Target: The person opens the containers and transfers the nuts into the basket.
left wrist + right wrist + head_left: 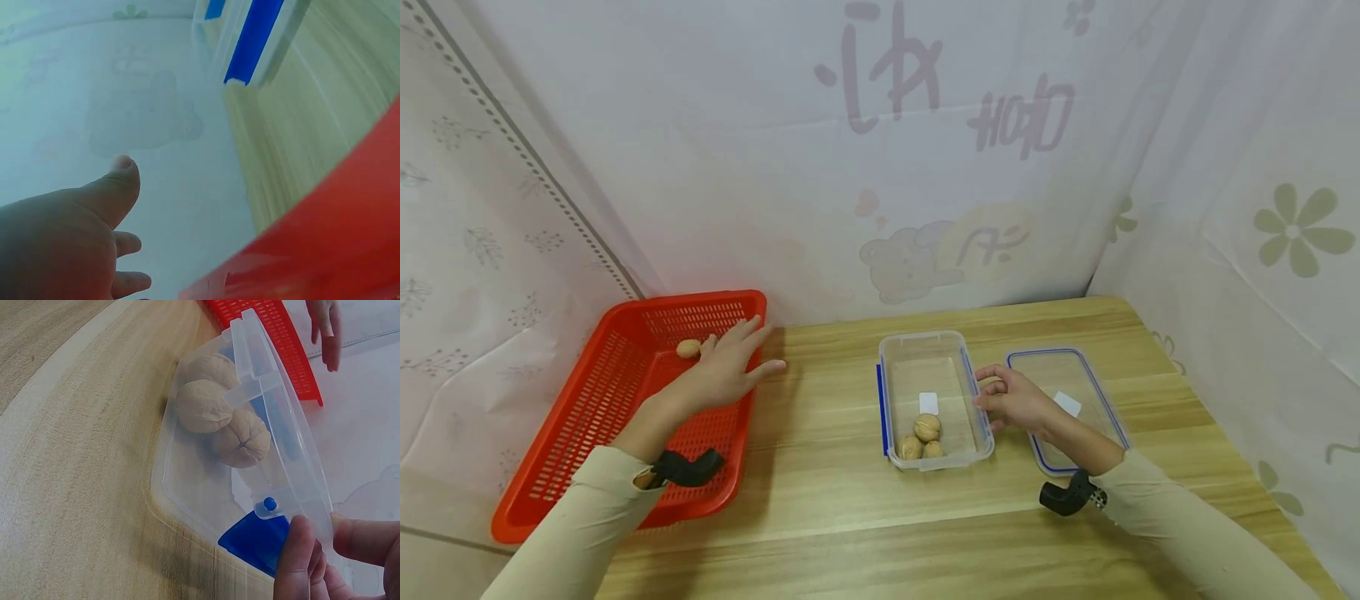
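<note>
**Left hand (718,375) above red basket (580,418); right hand (1011,400) at clear box (928,367)**

Edges: the desk (827,483) ends at a pale printed curtain (737,183) along the middle of the frame; its right edge slants to the lower right. Basket sits at left, its far end near the curtain. A broad strip of desk runs between it and the box, right of centre. Box and lid (1058,369) lie just beside each other, the lid at right, partly under the right hand and wrist.

Materials: basket is red, apparently plastic, with slotted walls. Box is see-through, rectangular, rounded at the corners, with a blue latch (882,412) along its left side. Lid is flat and translucent, blue-lined round its edge. Three walnuts (927,427), tan, ridged and roundish, touch one another in the box's near end, lower centre; a white label (928,403) shows beyond them. One walnut (688,348) lies at the basket's far end, upper left.

Fingers: left ones are released, extended and spread, thumb out to the side, just beside the basket walnut; contact cannot be told. Right ones grasp the box's right-hand wall, pinching it near the rim.
</note>
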Motion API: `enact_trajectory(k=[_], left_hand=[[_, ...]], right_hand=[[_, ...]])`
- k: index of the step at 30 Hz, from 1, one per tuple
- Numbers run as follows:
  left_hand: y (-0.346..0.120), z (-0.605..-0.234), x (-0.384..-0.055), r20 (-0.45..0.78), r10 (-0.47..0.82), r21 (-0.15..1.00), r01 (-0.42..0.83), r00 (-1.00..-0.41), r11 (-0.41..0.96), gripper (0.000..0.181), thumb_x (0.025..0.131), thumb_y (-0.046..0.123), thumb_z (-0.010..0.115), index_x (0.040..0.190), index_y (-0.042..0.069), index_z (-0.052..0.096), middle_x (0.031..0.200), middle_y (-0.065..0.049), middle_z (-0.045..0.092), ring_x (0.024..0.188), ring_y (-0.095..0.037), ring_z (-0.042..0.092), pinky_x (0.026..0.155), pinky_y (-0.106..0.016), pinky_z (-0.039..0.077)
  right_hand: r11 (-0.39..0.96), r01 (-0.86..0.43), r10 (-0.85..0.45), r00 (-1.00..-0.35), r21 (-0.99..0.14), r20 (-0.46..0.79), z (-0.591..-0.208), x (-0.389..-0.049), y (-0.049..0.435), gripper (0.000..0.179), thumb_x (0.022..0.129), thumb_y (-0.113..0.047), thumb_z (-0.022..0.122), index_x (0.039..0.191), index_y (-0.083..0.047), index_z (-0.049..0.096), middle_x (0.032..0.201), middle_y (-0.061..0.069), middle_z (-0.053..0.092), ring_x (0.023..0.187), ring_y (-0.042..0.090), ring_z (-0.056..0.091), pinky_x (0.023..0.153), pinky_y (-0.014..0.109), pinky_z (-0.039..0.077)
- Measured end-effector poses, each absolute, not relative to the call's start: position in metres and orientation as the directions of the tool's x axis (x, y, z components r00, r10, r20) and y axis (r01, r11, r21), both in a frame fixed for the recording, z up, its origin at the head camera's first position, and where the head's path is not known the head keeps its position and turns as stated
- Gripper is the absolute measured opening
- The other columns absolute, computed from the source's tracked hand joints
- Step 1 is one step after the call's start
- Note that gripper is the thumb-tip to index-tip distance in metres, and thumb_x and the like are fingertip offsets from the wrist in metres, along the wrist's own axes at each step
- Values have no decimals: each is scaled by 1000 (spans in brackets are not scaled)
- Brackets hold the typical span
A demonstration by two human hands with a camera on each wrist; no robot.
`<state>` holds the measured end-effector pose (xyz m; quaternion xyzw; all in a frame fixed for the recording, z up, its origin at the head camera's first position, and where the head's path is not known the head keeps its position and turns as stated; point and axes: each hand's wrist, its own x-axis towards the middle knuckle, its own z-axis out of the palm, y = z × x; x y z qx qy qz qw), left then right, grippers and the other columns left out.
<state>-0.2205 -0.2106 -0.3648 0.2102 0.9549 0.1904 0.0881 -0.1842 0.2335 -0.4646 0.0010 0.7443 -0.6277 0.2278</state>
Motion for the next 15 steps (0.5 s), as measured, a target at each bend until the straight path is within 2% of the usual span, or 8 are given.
enact_trajectory(k=[8,15], left_hand=[[-187,-366,-218,-69,482,379,424,-874,823,73,102,36,63,157,-1,33,163,-30,18,151,-51,9,109,-81,-1],[-161,-370,-215,-70,529,329,481,-846,813,74,102,41,60,158,2,32,164,-29,18,151,-48,11,113,-77,-1]], right_hand=[[212,293,-279,-896,-932,-345,-464,-185,234,47,100,-1,60,141,6,37,99,11,61,85,19,62,66,33,59],[208,299,-277,-895,-931,-349,-464,-185,233,46,100,0,60,141,6,37,97,9,61,84,19,61,64,32,59]])
